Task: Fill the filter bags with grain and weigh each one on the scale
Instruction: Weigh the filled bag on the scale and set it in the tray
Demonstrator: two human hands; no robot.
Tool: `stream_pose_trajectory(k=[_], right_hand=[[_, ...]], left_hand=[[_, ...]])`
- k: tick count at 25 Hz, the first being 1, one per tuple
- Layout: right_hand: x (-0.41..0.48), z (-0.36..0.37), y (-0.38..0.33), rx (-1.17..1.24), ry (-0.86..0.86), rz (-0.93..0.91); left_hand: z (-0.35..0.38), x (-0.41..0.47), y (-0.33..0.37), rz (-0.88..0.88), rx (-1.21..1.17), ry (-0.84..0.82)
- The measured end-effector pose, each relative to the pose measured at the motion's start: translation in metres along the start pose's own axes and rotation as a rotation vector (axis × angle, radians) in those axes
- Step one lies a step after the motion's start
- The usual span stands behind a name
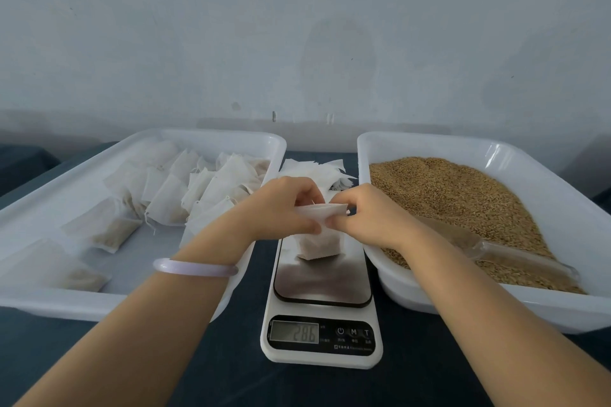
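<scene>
White filter bag [319,246] on scale [322,284], under left hand [284,205] and right hand [367,211] pinching its top; weighing; next likely release, read.

We record one white filter bag [319,246], part-filled, upright on the steel platform of the scale [322,277], its mouth pinched by the left hand [281,208] and right hand [367,218]; the display reads 286. Filled bags [172,195] lie heaped at ten o'clock of the scale, empty bags [314,168] at twelve, brown grain [463,201] at two.
</scene>
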State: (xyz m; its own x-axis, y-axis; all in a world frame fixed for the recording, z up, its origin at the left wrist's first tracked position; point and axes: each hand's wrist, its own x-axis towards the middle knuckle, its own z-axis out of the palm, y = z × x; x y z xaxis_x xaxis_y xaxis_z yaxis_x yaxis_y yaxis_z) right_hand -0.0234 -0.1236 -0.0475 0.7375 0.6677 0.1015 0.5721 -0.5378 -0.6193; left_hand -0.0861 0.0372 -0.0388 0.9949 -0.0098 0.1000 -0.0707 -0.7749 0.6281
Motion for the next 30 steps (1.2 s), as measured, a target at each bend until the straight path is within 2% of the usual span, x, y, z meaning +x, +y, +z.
stream_pose_trajectory(k=[4,6,8,11,16,19,22,25,30], right_hand=[[-0.001,-0.001,-0.001,0.035,0.023,-0.048],[-0.002,-0.001,-0.001,0.044,0.105,-0.071],[-0.002,-0.002,-0.003,0.111,0.180,-0.096],[-0.004,0.000,-0.007,0.160,0.187,-0.132],[-0.005,0.003,-0.012,0.231,0.223,-0.166],[-0.001,0.006,-0.023,0.146,0.303,-0.175],[0.007,0.015,-0.046,0.190,0.425,-0.234],[0.020,0.030,-0.077,0.151,0.356,-0.256],[0.038,0.060,-0.110,0.069,0.139,-0.197]], left_hand=[[-0.002,-0.001,0.000,0.002,-0.142,0.021],[-0.003,-0.002,0.001,0.006,-0.201,0.031],[-0.003,-0.001,0.002,-0.006,-0.180,0.052],[-0.005,0.000,0.000,-0.010,-0.142,0.100],[-0.009,-0.004,0.002,0.008,-0.218,0.150],[-0.018,-0.009,0.005,-0.007,-0.253,0.243],[-0.041,-0.020,0.004,-0.052,-0.322,0.376],[-0.065,-0.035,-0.008,-0.149,-0.257,0.402],[-0.079,-0.065,-0.031,-0.343,-0.241,0.313]])
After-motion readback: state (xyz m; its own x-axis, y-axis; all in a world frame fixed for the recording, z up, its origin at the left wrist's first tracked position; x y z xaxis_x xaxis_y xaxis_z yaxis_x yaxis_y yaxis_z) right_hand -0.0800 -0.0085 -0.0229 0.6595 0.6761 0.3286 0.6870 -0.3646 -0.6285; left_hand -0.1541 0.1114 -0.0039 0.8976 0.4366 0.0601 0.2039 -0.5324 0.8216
